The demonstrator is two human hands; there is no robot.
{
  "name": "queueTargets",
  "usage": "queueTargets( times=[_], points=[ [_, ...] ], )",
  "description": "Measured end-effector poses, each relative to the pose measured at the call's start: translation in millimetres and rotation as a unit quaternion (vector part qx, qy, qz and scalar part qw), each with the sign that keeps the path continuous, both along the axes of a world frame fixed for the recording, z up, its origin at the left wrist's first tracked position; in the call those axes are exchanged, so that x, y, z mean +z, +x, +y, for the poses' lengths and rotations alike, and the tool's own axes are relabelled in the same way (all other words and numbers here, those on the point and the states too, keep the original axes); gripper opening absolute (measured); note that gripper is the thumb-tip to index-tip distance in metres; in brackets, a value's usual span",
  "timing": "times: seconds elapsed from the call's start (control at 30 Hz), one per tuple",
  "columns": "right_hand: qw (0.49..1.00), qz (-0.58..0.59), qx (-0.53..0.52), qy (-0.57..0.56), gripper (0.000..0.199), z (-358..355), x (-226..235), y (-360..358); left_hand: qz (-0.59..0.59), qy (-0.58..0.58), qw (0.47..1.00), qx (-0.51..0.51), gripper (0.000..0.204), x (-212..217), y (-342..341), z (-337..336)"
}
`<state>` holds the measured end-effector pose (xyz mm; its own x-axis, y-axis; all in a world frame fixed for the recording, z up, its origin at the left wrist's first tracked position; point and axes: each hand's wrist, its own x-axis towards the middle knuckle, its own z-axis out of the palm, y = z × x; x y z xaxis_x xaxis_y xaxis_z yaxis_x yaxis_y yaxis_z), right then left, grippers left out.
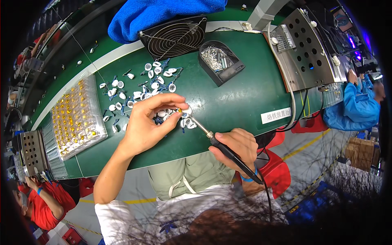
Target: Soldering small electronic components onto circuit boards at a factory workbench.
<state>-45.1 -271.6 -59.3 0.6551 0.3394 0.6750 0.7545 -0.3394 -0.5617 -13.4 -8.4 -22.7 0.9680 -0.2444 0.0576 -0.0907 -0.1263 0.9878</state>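
My left hand is closed in a pinch, with thumb and forefinger round a small white earbud-like piece that has a gold-coloured bit on it. In my right hand is a soldering iron, held by its black handle. Its metal tip points up and left and reaches the white piece; whether they touch I cannot tell. Around and beyond my left hand, several similar white pieces with short dark blue wires lie scattered on the green bench. My left hand hides some of them.
Clear trays of gold-topped parts stand at left. A black fan, a blue towel and a dark bin of metal bits are at the back. A perforated metal box stands right. Co-workers sit at both sides.
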Motion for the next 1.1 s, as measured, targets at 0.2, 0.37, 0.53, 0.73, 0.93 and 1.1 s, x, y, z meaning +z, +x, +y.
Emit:
queueTargets(
  times=[0.2, 0.37, 0.53, 0.73, 0.93, 1.1],
  points=[
    [1.000, 0.012, 0.004, -0.017, 0.042, 0.6, 2.5, -0.1, 0.003, -0.003, 1.000, -0.010, 0.033, 0.3, -0.7, 1.3],
    [1.000, 0.009, 0.002, -0.021, 0.043, 1.3, 0.9, -0.1, -0.003, -0.005, 1.000, -0.011, 0.033, -0.8, -0.9, 1.1],
    [1.000, 0.010, 0.003, -0.022, 0.044, 1.2, 0.8, -0.5, -0.009, 0.013, 1.000, -0.004, 0.032, -1.1, 0.1, 0.7],
    [1.000, 0.011, 0.005, -0.025, 0.044, 0.8, 0.9, -0.4, -0.016, 0.022, 1.000, 0.002, 0.031, -2.3, -0.4, 0.0],
    [1.000, 0.013, 0.008, -0.022, 0.044, 0.2, 0.7, -0.7, -0.023, 0.044, 0.999, -0.001, 0.031, -1.4, -0.3, 0.3],
    [1.000, 0.008, 0.009, -0.022, 0.044, 0.1, 1.4, -0.1, -0.027, 0.035, 0.999, 0.004, 0.031, -2.4, -0.3, -1.0]
  ],
)
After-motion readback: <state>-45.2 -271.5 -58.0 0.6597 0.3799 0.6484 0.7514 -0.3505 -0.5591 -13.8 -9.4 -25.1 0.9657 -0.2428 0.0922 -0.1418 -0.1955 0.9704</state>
